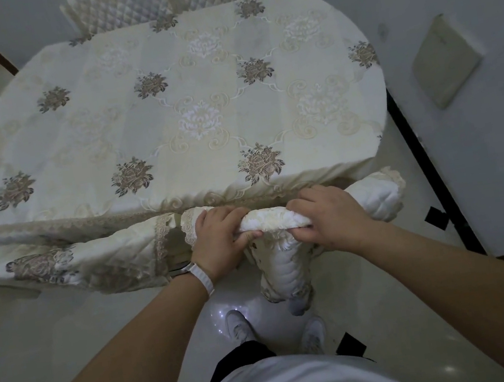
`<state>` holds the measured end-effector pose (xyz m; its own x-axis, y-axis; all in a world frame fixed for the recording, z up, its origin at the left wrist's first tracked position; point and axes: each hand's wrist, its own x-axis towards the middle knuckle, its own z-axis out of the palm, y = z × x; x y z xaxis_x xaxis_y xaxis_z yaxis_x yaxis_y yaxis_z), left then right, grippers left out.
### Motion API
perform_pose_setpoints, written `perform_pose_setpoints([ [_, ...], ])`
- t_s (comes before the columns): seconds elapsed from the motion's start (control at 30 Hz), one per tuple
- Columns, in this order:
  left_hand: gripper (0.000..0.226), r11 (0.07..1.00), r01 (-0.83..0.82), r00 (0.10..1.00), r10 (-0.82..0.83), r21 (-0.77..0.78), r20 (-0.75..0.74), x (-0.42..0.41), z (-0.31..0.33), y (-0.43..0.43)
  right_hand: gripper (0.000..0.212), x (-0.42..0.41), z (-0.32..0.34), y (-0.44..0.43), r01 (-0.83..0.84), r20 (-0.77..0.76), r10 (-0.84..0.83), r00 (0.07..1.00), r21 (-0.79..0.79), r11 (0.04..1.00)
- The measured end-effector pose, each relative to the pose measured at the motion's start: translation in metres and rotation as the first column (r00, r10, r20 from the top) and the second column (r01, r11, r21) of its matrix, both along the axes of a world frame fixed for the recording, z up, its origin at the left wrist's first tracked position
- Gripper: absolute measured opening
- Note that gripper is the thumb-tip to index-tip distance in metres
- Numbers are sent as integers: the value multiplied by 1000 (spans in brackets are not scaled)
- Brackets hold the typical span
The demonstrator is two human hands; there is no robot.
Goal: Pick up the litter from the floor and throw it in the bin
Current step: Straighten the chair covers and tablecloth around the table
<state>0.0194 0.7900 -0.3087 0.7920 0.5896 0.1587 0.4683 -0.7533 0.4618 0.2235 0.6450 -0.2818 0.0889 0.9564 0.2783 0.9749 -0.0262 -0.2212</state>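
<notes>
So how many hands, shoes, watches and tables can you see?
Hands, both gripping a chair: 2
Shoes: 2
Watch: 1
Table: 1
Total: 6

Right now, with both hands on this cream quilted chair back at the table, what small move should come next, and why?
Probably pull the cream quilted chair back a little toward you. Your left hand and right hand both grip its top edge, it stands tucked against the floral cream tablecloth, and no litter or bin shows on the pale glossy floor; some may lie underneath.
</notes>
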Motion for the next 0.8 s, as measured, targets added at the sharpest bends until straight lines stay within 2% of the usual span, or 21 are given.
perform_pose_setpoints([
  [0.17,57,1000,-9,999,9,3,40,-3,-4,-3,41,-1,-1,-4,5,-4,-6,1000,-20,1000],
  [0.3,55,1000,-3,1000,3,11,13,-3,-1,-3,40,-1,0,-2,24,-4,-25,1000,-33,999],
  [0.43,66,998,0,998,-3,-55,-55,-4,4,-3,41,-1,0,-3,35,-10,-36,999,-70,997],
  [0.57,60,996,-22,999,19,-85,-39,-7,15,-11,45,-6,4,-2,49,-35,-53,998,-129,990],
  [0.67,52,998,-18,1000,19,-59,18,-16,24,-17,46,-10,8,-2,28,-51,-37,998,-152,988],
  [0.8,47,1000,13,1000,-14,26,18,-40,34,-21,44,-26,19,1,-5,-46,1,999,-89,996],
])
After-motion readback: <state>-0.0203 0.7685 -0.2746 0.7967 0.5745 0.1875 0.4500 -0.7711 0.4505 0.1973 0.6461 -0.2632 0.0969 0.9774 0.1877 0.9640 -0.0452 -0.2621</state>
